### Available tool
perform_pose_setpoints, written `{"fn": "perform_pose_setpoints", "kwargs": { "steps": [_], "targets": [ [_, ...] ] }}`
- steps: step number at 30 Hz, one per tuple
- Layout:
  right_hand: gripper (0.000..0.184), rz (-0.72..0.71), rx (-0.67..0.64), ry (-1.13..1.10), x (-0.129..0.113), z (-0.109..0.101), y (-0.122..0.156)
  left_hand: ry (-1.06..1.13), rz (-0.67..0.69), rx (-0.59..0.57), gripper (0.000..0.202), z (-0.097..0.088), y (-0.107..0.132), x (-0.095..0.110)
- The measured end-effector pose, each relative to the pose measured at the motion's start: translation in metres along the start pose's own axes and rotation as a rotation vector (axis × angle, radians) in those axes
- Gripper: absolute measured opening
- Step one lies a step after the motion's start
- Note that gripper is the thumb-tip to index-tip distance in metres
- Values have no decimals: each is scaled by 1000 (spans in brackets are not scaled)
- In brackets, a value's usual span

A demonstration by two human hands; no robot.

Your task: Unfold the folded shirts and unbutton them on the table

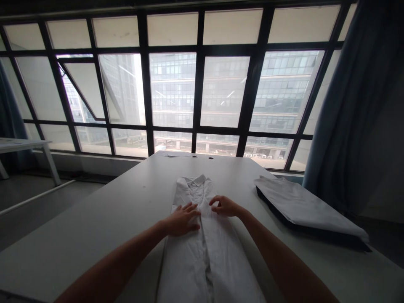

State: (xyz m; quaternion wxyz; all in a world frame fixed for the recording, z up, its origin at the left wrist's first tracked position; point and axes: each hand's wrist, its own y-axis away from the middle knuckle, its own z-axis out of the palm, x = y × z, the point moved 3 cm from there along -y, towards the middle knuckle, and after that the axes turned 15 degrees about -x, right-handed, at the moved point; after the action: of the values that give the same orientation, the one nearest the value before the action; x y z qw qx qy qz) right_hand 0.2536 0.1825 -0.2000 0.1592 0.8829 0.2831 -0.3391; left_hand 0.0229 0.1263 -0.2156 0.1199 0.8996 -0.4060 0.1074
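Note:
A white button-front shirt lies face up and lengthwise on the white table, with its collar at the far end. My left hand rests flat on the shirt's chest, fingers spread towards the centre. My right hand sits on the other side of the placket, fingers lightly curved and touching the cloth. I cannot see any fabric pinched in it. Both forearms reach in bare from the near edge of the view.
To the right, a flat pale-grey cloth bundle lies on a black base at the table's edge. A sheet of paper and small dark spots sit at the far end. Another table stands left; large windows and a blue curtain lie beyond.

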Motion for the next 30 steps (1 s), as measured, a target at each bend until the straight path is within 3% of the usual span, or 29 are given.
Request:
{"fn": "perform_pose_setpoints", "kwargs": {
  "steps": [3,5,9,13,16,18,20,23,26,28,30],
  "targets": [
    [37,-144,31,83,-15,15,-5,-36,79,154,29,-4,-8,2],
    [42,-202,-5,135,-26,30,-8,-53,105,214,33,-12,-11,1],
    [21,-173,44,355,-45,44,-8,-52,32,270,49,-36,-3,-13],
    [37,70,102,503,-38,21,4,-29,-224,355,59,-61,32,-59],
    [29,258,166,513,-11,-14,18,52,-510,359,67,-69,65,-103],
    [19,412,226,500,8,-34,28,67,-609,330,64,-69,76,-118],
    [17,492,246,488,21,-44,34,51,-606,301,47,-68,74,-115],
    [18,447,208,476,24,-39,29,-2,-428,231,23,-62,53,-89],
    [45,322,131,445,18,-22,15,-11,-237,40,48,-51,36,-68],
    [61,249,17,405,14,-11,7,45,-194,-95,66,-44,36,-65],
    [69,218,-114,374,8,-3,4,100,-156,-161,66,-42,39,-65]
  ]
}}
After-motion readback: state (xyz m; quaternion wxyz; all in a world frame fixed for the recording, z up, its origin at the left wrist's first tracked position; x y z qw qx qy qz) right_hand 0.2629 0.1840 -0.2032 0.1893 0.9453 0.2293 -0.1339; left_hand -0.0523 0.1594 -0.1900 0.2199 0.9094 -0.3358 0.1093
